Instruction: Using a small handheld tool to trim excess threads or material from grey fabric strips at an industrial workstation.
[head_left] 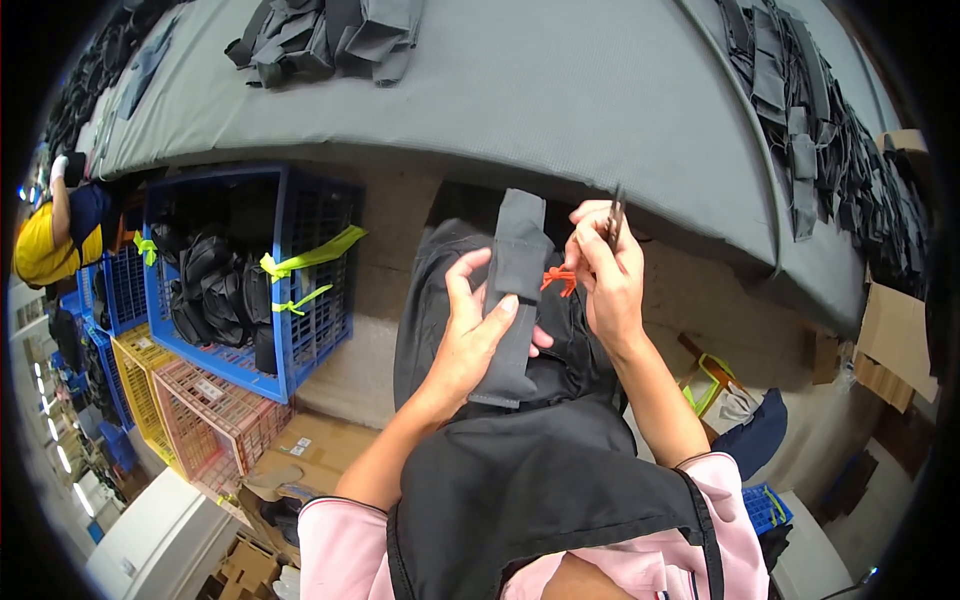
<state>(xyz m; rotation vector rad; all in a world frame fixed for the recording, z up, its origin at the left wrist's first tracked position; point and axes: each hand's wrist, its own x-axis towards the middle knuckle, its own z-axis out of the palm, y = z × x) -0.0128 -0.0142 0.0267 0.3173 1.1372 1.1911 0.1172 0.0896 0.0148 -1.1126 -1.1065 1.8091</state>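
Note:
A long grey fabric strip, with a folded piece across its middle, stands lengthwise over my lap. My left hand is closed around it, thumb on top and fingers behind. In my right hand are small dark thread snips, tips pointing away from me past the fingers. A knotted orange cord hangs beside that hand, next to the strip; where it is tied is hidden. Under both hands lies black cloth over my lap, and I wear a black apron.
A grey-covered table spans the far side, bearing grey fabric strips and a larger heap at right. Blue crate at left holds black bags. Pink crate, cardboard boxes and a person in yellow surround this spot.

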